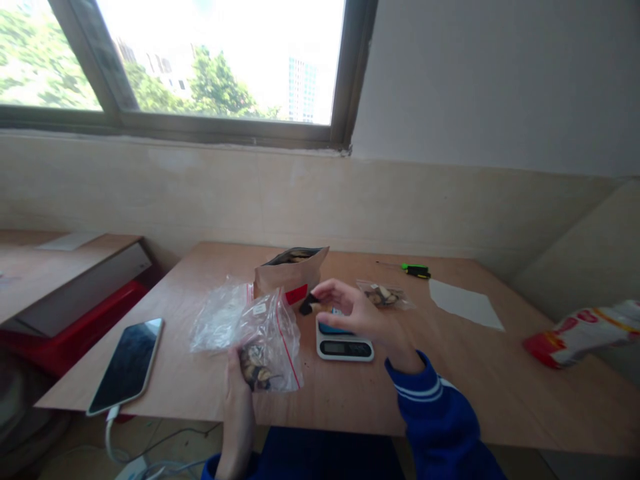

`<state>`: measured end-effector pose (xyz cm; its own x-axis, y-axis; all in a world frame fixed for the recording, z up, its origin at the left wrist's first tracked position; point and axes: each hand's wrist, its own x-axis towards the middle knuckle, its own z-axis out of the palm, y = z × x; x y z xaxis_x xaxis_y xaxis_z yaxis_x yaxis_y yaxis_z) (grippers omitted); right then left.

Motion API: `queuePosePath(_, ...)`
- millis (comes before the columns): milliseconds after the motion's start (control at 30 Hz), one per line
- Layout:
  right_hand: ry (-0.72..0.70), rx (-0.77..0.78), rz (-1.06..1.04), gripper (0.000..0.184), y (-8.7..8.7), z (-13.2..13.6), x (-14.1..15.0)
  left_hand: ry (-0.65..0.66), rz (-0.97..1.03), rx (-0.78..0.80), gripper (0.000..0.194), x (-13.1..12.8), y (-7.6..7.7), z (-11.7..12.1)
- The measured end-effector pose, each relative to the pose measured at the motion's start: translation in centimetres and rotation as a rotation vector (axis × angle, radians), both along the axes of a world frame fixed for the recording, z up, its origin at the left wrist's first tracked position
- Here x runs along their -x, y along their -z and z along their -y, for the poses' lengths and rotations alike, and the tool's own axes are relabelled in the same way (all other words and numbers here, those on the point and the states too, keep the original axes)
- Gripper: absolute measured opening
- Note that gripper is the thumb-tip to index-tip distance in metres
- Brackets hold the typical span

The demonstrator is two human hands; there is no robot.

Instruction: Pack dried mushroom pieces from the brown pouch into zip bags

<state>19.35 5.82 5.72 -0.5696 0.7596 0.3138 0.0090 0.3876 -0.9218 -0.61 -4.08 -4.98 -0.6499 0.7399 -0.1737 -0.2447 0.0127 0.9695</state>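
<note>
My left hand (238, 387) grips the lower left of a clear zip bag (267, 327) with a red seal line. Dried mushroom slices (257, 370) lie in the bottom of that bag. Between the fingertips of my right hand (355, 313) is a dark dried mushroom piece (308, 305), held to the right of the bag's top. Below my right hand sits a white kitchen scale (345, 351) with a blue top, partly covered by the hand. A brown paper pouch (293, 273) stands behind the bag, its mouth open and dried pieces showing inside.
Other clear bags (215, 320) lie left of the pouch. Another filled zip bag (384, 295) rests behind the scale. Around them are a screwdriver (416, 270), white paper (465, 303), a red-and-white package (575, 337) and a phone (127, 363) with its cable (110, 433).
</note>
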Motion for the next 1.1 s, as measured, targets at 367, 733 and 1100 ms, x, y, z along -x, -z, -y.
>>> queuePosePath(367, 0.126, -0.311, 0.078, 0.026, -4.2, -8.6, 4.3, -0.028, -0.038, 0.0, 0.061, 1.2, -0.5, 0.7)
queuePosePath(733, 0.089, -0.41, 0.139, 0.02, -3.8, -8.6, 3.7, -0.021, -0.01, 0.029, 0.063, 2.3, 0.4, 0.8)
queuePosePath(1100, 0.146, -0.547, 0.188, 0.024, -4.0, -8.2, 4.2, -0.015, -0.017, 0.0, 0.061, 2.1, 0.4, 0.7)
